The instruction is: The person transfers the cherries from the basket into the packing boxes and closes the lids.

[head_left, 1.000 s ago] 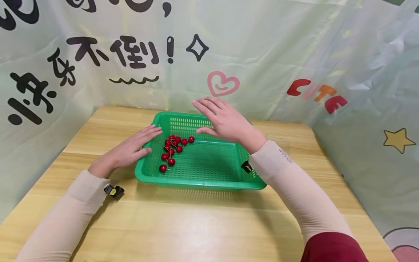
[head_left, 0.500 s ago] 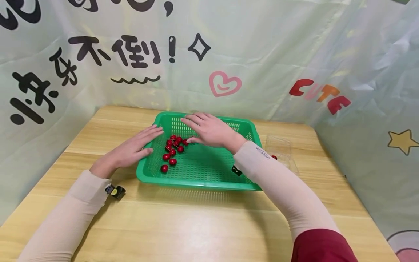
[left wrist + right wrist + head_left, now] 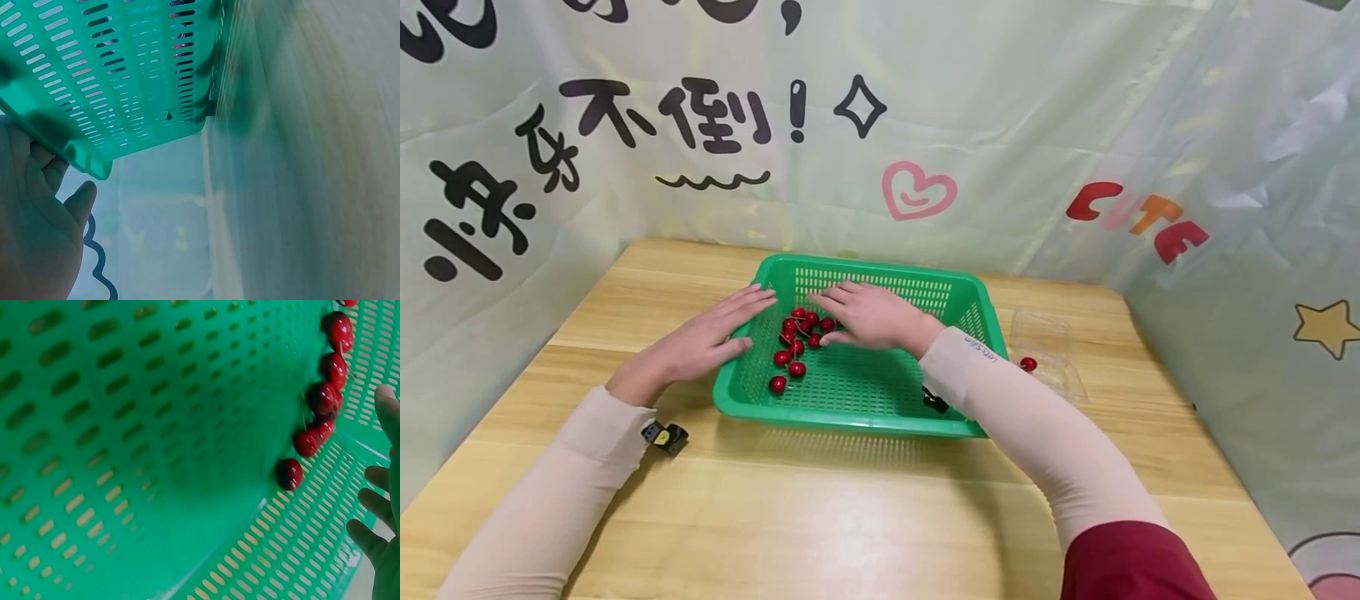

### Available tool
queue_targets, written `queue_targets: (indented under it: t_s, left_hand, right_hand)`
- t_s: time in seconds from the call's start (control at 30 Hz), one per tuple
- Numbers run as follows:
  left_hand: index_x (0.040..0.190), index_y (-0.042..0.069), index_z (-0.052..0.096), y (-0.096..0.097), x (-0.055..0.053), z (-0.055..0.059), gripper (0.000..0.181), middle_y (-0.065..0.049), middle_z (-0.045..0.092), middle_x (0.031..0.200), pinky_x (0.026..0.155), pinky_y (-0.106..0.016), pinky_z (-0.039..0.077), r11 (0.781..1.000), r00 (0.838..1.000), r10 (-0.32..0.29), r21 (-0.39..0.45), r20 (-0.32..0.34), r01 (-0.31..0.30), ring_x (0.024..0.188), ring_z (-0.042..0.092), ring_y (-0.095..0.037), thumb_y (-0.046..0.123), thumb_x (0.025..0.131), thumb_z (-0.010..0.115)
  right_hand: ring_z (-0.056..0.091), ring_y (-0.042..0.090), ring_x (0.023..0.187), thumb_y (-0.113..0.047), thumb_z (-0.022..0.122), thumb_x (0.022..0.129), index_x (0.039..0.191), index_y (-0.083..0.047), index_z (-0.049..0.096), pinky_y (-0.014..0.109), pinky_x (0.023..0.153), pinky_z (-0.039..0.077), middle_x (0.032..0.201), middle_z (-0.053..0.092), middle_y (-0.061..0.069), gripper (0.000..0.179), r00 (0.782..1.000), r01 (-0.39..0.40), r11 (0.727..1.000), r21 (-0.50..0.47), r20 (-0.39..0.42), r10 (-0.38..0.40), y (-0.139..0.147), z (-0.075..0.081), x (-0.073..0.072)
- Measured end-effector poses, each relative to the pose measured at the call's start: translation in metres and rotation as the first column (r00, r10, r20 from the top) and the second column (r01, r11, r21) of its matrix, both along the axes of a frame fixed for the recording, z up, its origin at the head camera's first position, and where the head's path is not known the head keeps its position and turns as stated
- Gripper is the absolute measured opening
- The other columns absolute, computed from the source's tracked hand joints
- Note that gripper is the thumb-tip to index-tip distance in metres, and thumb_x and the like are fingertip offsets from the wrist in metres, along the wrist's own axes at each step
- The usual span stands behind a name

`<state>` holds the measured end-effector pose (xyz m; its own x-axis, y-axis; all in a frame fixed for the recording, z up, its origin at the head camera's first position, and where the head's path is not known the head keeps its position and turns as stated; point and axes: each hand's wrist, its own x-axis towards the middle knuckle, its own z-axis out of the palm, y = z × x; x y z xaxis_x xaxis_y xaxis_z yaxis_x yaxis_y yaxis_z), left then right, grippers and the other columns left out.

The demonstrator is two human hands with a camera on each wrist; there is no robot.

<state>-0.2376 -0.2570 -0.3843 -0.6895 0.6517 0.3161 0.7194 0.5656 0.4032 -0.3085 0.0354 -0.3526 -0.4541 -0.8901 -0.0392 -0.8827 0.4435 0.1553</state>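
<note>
A green plastic basket [image 3: 850, 420] with slotted walls stands on the table. Several red cherries [image 3: 778, 385] with stems lie together along its left side. My left hand [image 3: 700, 335] rests on the left rim, fingers straight; in the left wrist view the hand [image 3: 37, 231] is at the rim's outer edge. My right hand [image 3: 874, 317] hangs inside the basket, its fingertips just right of the cherries. In the right wrist view its fingers are spread and bent slightly, holding nothing, beside the row of cherries [image 3: 322, 398].
A clear plastic box [image 3: 1040, 333] lies open to the right of the basket, with one cherry [image 3: 1028, 364] at it, partly behind the right sleeve [image 3: 1022, 417]. Behind the wooden table [image 3: 820, 517] hangs a printed cloth [image 3: 1000, 100].
My right hand has moved left and down into the basket, up to the cherries. The clear box and its cherry have come into view. My left hand has stayed on the rim.
</note>
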Motion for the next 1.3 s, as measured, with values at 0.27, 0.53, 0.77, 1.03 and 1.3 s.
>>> queue_targets:
  t_s: [0.27,0.53,0.77,1.03,1.3]
  left_hand:
    - [0.152,0.003,0.031,0.000,-0.001,0.000,0.059,-0.019,0.024,0.158,0.116,-0.054,0.014,1.000,1.000,-0.005,-0.001,0.002,0.005,0.148,0.010,-0.035,0.015,0.098,0.052]
    - [0.153,0.005,0.030,0.000,-0.002,0.000,0.060,-0.019,0.023,0.158,0.116,-0.055,0.014,1.000,1.000,-0.002,-0.002,0.007,0.002,0.148,0.010,-0.034,0.015,0.098,0.052]
    - [0.152,0.004,0.031,-0.001,0.000,-0.001,0.060,-0.020,0.024,0.158,0.117,-0.052,0.013,1.000,1.000,-0.008,0.001,-0.003,0.008,0.148,0.011,-0.035,0.014,0.098,0.053]
    - [0.153,0.005,0.031,0.000,0.001,0.000,0.060,-0.019,0.024,0.158,0.117,-0.051,0.013,1.000,1.000,-0.010,0.004,0.003,0.010,0.148,0.010,-0.034,0.014,0.098,0.053]
    - [0.153,0.005,0.030,0.000,0.000,-0.001,0.061,-0.019,0.023,0.158,0.117,-0.051,0.012,1.000,1.000,-0.005,0.012,0.010,0.005,0.148,0.010,-0.035,0.014,0.098,0.053]
  right_hand:
    - [0.049,0.020,0.128,-0.050,0.054,0.097,0.146,-0.011,0.044,0.034,0.109,0.037,0.140,0.052,0.004,0.064,0.986,0.024,0.997,-0.074,0.169,-0.011,-0.008,-0.012,0.000]
    - [0.060,0.014,0.111,-0.039,0.068,0.092,0.140,-0.014,0.053,0.031,0.097,0.046,0.129,0.060,0.002,0.056,0.916,0.170,0.966,-0.193,0.392,-0.082,-0.011,-0.024,-0.004]
    - [0.061,0.013,0.109,-0.031,0.071,0.091,0.138,-0.013,0.056,0.027,0.094,0.047,0.126,0.063,0.001,0.053,0.850,0.265,0.934,-0.238,0.515,-0.110,-0.015,-0.031,-0.004]
    - [0.061,0.012,0.108,-0.023,0.072,0.091,0.135,-0.013,0.059,0.024,0.091,0.048,0.124,0.064,0.001,0.047,0.742,0.396,0.876,-0.276,0.659,-0.128,-0.016,-0.038,-0.005]
    - [0.063,0.012,0.105,-0.017,0.072,0.090,0.129,-0.010,0.062,0.022,0.085,0.051,0.123,0.064,0.003,0.040,0.639,0.472,0.831,-0.295,0.764,-0.092,-0.015,-0.044,-0.009]
